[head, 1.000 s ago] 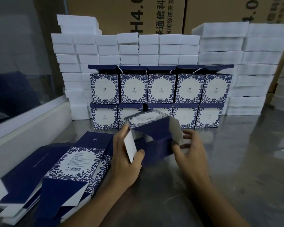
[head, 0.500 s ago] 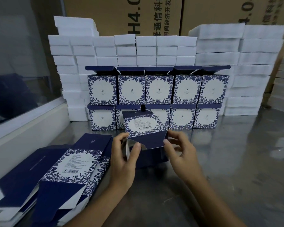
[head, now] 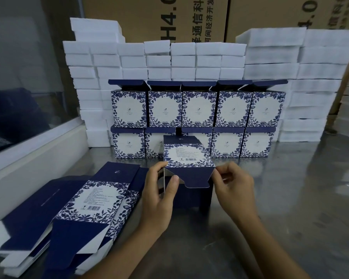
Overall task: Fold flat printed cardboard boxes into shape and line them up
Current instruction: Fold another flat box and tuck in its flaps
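Cardboard box, half folded and printed with blue leaves around a pale barcode panel, sits at the middle of the steel table, tilted toward the camera with its navy tuck flap hanging off the near edge. At 9 o'clock of the flap the left hand grips the box's left side, thumb curled onto the flap's left part and fingers wrapped over the white edge of a side panel. At 3 o'clock the right hand pinches the flap's right corner between thumb and forefinger, the other fingers loosely curled beneath.

Behind the box, at 12 o'clock, finished boxes stand touching in two stacked rows of five, their fronts facing the camera and the navy lids of the upper row raised. The held box hides part of the lower row. At 8 o'clock lies a pile of flat blanks, fanned out, barcode face up. White foam blocks are stacked behind and on both sides of the finished boxes, from 10 to 2 o'clock. Brown cartons with printed characters rise at the back, and a white ledge under a glass pane runs along 9 o'clock.
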